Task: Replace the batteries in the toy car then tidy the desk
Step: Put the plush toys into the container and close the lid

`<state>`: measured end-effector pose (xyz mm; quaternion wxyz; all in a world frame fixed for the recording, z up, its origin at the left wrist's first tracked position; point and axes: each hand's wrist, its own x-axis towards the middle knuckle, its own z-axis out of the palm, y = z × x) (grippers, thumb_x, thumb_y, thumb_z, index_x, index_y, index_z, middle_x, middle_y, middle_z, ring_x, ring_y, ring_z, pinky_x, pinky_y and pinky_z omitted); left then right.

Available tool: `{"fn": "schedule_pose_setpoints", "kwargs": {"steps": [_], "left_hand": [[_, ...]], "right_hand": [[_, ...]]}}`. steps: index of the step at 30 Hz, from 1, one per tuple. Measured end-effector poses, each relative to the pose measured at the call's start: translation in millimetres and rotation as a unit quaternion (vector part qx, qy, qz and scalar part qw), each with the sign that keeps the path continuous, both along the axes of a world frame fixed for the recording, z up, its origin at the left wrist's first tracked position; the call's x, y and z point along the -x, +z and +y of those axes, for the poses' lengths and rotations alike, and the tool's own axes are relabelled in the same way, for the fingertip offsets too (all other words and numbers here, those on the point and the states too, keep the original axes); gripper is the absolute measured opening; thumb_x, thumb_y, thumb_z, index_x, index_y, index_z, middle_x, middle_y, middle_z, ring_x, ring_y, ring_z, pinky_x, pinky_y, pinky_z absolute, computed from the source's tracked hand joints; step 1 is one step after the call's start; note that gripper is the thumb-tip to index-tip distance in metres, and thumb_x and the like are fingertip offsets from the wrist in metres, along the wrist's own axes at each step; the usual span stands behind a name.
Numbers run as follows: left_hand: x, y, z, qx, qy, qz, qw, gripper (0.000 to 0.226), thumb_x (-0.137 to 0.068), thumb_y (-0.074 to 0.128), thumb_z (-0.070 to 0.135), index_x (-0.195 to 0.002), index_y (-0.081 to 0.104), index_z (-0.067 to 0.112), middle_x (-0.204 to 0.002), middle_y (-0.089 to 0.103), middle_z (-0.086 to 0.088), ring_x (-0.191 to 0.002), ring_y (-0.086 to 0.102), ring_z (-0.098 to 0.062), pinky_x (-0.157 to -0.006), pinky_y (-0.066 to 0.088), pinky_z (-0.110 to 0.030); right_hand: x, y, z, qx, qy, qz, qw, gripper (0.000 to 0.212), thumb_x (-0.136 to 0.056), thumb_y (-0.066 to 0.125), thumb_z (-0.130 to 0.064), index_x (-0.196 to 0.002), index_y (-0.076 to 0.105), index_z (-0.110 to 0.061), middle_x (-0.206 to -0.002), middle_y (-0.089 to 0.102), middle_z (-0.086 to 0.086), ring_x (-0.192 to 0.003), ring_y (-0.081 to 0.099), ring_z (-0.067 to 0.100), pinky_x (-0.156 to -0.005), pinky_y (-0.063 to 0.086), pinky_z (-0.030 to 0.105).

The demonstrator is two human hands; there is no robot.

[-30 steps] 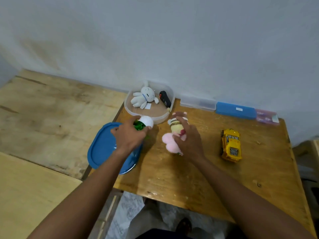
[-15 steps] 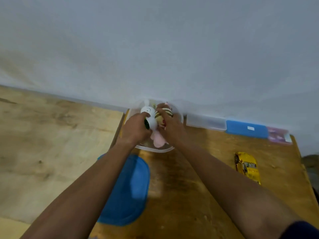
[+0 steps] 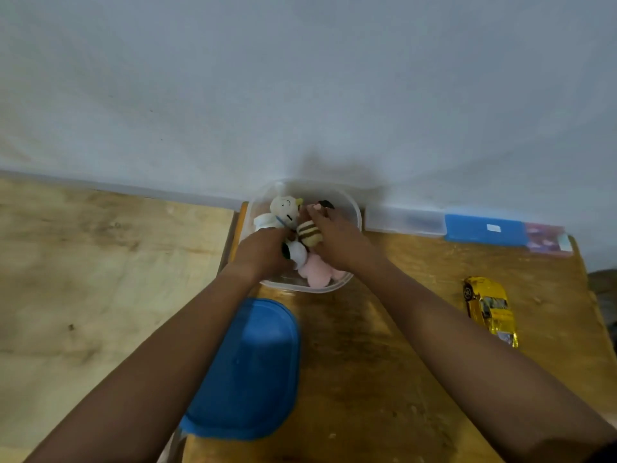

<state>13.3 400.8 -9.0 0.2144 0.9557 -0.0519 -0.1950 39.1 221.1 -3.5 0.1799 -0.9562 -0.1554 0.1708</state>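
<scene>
The yellow toy car (image 3: 489, 309) lies on the wooden desk (image 3: 400, 345) at the right, away from both hands. Both hands are inside the clear plastic container (image 3: 354, 212) at the back of the desk. My left hand (image 3: 263, 252) is curled over a small white toy with a dark patch (image 3: 297, 253). My right hand (image 3: 337, 235) has its fingers stretched flat beside a striped plush (image 3: 309, 232), whose pink part (image 3: 317, 270) rests against the container's near wall. A white plush bunny (image 3: 283, 208) and a black object (image 3: 325, 204) also lie in the container.
The blue lid (image 3: 247, 372) lies on the desk's left edge, just in front of the container. Along the wall stand a clear case (image 3: 405, 221), a blue case (image 3: 485, 229) and a pink case (image 3: 547, 237). A lighter wooden surface (image 3: 100, 279) adjoins at the left.
Both hands carried the white toy and the striped plush from the desk into the container and lowered them. The right fingers have spread out. The view moved closer.
</scene>
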Motion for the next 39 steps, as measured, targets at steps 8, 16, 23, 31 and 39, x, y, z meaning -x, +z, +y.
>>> {"fn": "schedule_pose_setpoints", "kwargs": {"steps": [8,16,23,31,39], "left_hand": [[12,-2,-2,-0.036,-0.018,-0.067,0.997,0.056,-0.081,0.075,0.042,-0.131,0.061,0.022,-0.123,0.067,-0.005,-0.108,0.063,-0.026,-0.082,0.055,-0.039],[83,14,5,0.040,0.149,-0.230,0.961,0.060,-0.080,0.072,0.041,-0.134,0.061,0.017,-0.137,0.059,-0.012,-0.122,0.055,-0.035,-0.094,0.051,-0.048],[181,-8,44,0.001,0.316,-0.104,0.943,0.066,-0.087,0.063,0.048,-0.145,0.050,0.018,-0.152,0.043,-0.016,-0.137,0.041,-0.039,-0.106,0.039,-0.057],[253,-35,68,0.020,0.466,0.059,0.883,0.082,-0.088,0.063,0.056,-0.151,0.035,0.012,-0.153,0.039,-0.019,-0.141,0.033,-0.043,-0.109,0.033,-0.059],[280,-52,60,0.109,0.518,-0.047,0.847,0.041,-0.093,0.064,0.022,-0.121,0.052,-0.006,-0.123,0.055,-0.029,-0.108,0.059,-0.048,-0.088,0.054,-0.053]], "right_hand": [[19,-29,6,0.032,-0.011,-0.006,0.999,0.089,-0.096,0.055,-0.012,-0.158,-0.005,-0.030,-0.166,-0.008,0.013,-0.144,0.030,0.040,-0.109,0.043,0.048],[79,10,1,-0.106,-0.111,-0.168,0.974,0.049,-0.089,0.061,-0.020,-0.138,0.054,-0.021,-0.148,0.045,0.009,-0.132,0.044,0.029,-0.104,0.046,0.043],[197,-28,2,-0.187,-0.202,-0.082,0.958,0.022,-0.085,0.065,-0.028,-0.105,0.063,-0.020,-0.105,0.058,0.003,-0.095,0.057,0.023,-0.073,0.043,0.032],[259,-47,20,-0.141,-0.171,0.097,0.970,0.056,-0.091,0.062,-0.033,-0.142,0.049,-0.015,-0.142,0.046,0.018,-0.131,0.044,0.035,-0.105,0.040,0.038],[258,-36,18,-0.322,-0.283,0.225,0.875,0.052,-0.088,0.072,-0.011,-0.137,0.055,-0.009,-0.128,0.063,0.009,-0.106,0.061,0.019,-0.079,0.049,0.025]]}}
